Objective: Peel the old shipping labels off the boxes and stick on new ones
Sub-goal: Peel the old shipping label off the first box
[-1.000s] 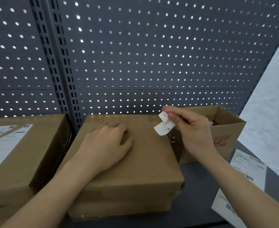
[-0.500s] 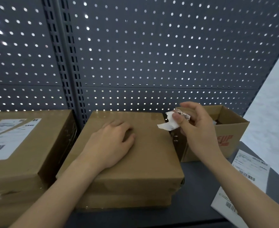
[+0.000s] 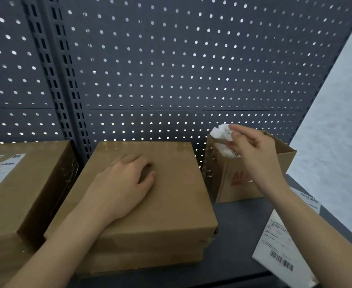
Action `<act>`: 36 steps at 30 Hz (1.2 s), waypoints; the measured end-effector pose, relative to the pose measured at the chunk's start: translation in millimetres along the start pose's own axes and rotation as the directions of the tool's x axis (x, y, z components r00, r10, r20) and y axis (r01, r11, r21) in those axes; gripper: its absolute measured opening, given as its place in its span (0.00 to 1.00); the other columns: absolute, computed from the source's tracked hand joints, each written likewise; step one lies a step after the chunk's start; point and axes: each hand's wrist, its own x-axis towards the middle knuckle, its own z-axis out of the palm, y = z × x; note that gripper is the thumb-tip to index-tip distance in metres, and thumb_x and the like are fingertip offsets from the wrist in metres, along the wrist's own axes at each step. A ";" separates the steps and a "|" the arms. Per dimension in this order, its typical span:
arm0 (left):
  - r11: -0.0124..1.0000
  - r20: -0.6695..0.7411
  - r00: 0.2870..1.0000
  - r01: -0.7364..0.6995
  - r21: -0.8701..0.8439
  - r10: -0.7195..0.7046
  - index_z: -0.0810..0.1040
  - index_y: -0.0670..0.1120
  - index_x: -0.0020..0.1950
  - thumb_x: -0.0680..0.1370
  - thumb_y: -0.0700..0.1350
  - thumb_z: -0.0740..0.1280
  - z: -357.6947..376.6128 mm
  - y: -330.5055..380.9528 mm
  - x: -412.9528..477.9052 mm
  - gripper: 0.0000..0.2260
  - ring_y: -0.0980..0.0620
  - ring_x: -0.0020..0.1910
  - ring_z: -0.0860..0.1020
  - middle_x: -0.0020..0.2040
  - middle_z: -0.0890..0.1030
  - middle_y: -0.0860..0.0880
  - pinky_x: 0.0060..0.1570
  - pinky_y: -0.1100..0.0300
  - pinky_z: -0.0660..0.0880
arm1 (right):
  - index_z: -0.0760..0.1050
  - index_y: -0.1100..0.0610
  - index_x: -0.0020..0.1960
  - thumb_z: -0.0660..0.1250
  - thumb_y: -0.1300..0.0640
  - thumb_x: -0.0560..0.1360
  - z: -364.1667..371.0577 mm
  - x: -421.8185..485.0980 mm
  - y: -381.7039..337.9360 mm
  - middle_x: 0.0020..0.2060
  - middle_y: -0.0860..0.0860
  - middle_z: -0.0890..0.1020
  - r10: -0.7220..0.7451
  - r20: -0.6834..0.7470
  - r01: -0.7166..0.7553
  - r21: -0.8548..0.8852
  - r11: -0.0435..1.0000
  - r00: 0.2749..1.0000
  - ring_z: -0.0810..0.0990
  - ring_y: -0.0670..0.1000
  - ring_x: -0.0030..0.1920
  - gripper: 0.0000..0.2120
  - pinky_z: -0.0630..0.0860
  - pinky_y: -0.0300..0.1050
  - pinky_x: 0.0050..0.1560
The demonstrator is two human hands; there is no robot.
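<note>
Old label [image 3: 220, 132], white and crumpled, is pinched in the fingertips of your right hand [image 3: 254, 150], just over the open box [image 3: 233, 190] with more white scraps inside. Let go right above the opening so it drops in. Your left hand [image 3: 119, 183] lies flat and loose on the bare middle box [image 3: 171, 208], holding nothing. Fresh labels [image 3: 279, 246] wait on the dark shelf [image 3: 239, 225], below a wall [image 3: 171, 69] full of holes.

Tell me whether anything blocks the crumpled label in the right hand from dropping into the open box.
Nothing visible does. The right hand pinches the crumpled label over the open box, whose top is uncovered; only other discarded paper lies inside.
</note>
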 end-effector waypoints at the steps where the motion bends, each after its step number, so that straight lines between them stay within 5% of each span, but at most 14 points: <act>1: 1.000 0.004 1.000 0.002 0.003 -0.002 0.71 0.58 0.65 0.80 0.59 0.55 0.1 0.8 0.4 0.16 0.52 0.62 0.72 0.62 0.74 0.58 0.57 0.50 0.74 | 0.82 0.50 0.58 0.63 0.56 0.80 -4.5 5.2 0.6 0.50 0.45 0.83 0.024 0.001 -0.024 -0.007 1.000 1.000 0.84 0.46 0.50 0.11 0.80 0.51 0.59; 6: 1.000 0.003 1.000 0.008 0.020 -0.009 0.72 0.56 0.63 0.79 0.60 0.55 1.0 4.5 1.7 0.16 0.51 0.61 0.72 0.61 0.74 0.57 0.55 0.50 0.74 | 0.72 0.53 0.67 0.65 0.63 0.79 -20.3 30.7 6.1 0.48 0.52 0.84 0.070 0.074 -0.056 -0.175 0.983 0.995 0.86 0.49 0.39 0.17 0.83 0.48 0.45; 11: 0.999 0.005 1.000 0.004 0.042 -0.004 0.71 0.57 0.64 0.80 0.60 0.56 0.5 4.7 2.5 0.16 0.51 0.62 0.72 0.63 0.74 0.57 0.53 0.53 0.72 | 0.82 0.55 0.48 0.77 0.51 0.71 -17.3 37.6 13.6 0.39 0.49 0.84 0.053 0.097 0.003 -0.505 0.863 0.994 0.83 0.46 0.40 0.10 0.75 0.36 0.38; 16: 0.999 -0.001 1.000 -0.002 0.047 0.002 0.71 0.57 0.64 0.80 0.60 0.56 0.3 4.6 2.7 0.16 0.51 0.62 0.71 0.62 0.74 0.57 0.54 0.53 0.71 | 0.85 0.56 0.45 0.76 0.52 0.71 -12.2 43.2 18.3 0.40 0.53 0.85 0.080 0.159 0.019 -0.538 0.843 0.984 0.83 0.50 0.44 0.08 0.78 0.44 0.46; 22: 0.998 0.000 1.000 0.003 0.065 -0.003 0.72 0.56 0.64 0.80 0.59 0.56 -0.5 5.5 2.9 0.16 0.50 0.61 0.72 0.62 0.74 0.56 0.52 0.54 0.71 | 0.82 0.54 0.38 0.69 0.57 0.78 -10.8 50.1 24.2 0.28 0.47 0.77 0.120 0.247 0.062 -0.619 0.783 0.962 0.70 0.42 0.30 0.10 0.65 0.34 0.32; 25: 0.998 0.002 1.000 0.004 0.070 -0.005 0.72 0.57 0.64 0.80 0.60 0.57 -1.0 5.7 3.6 0.16 0.50 0.60 0.72 0.62 0.75 0.56 0.50 0.55 0.70 | 0.83 0.57 0.54 0.70 0.59 0.77 -11.1 56.1 28.1 0.37 0.53 0.83 0.168 0.250 0.042 -0.663 0.748 0.954 0.79 0.47 0.39 0.08 0.72 0.41 0.44; 27: 0.997 -0.002 1.000 0.001 0.075 -0.001 0.72 0.57 0.64 0.80 0.60 0.57 -1.8 6.2 3.6 0.16 0.50 0.61 0.73 0.62 0.75 0.56 0.51 0.54 0.70 | 0.76 0.58 0.67 0.68 0.64 0.76 -9.6 58.9 30.3 0.44 0.55 0.85 0.214 0.247 0.016 -0.689 0.725 0.945 0.81 0.52 0.50 0.20 0.75 0.45 0.52; 31: 0.996 0.003 1.000 0.004 0.090 -0.004 0.72 0.58 0.64 0.79 0.60 0.56 -3.5 8.6 3.0 0.16 0.50 0.60 0.73 0.61 0.75 0.57 0.51 0.54 0.71 | 0.82 0.57 0.57 0.66 0.65 0.75 -11.2 60.5 31.0 0.42 0.52 0.84 0.167 0.244 0.060 -0.715 0.697 0.955 0.81 0.50 0.46 0.13 0.73 0.41 0.46; 36: 0.996 -0.012 0.999 -0.043 0.084 0.044 0.74 0.58 0.60 0.79 0.60 0.56 -4.7 20.0 1.6 0.15 0.50 0.55 0.75 0.56 0.77 0.57 0.47 0.54 0.71 | 0.84 0.54 0.50 0.65 0.63 0.77 -21.9 47.9 9.8 0.42 0.48 0.84 -0.012 0.187 0.123 -0.593 0.796 0.982 0.81 0.45 0.45 0.10 0.75 0.39 0.50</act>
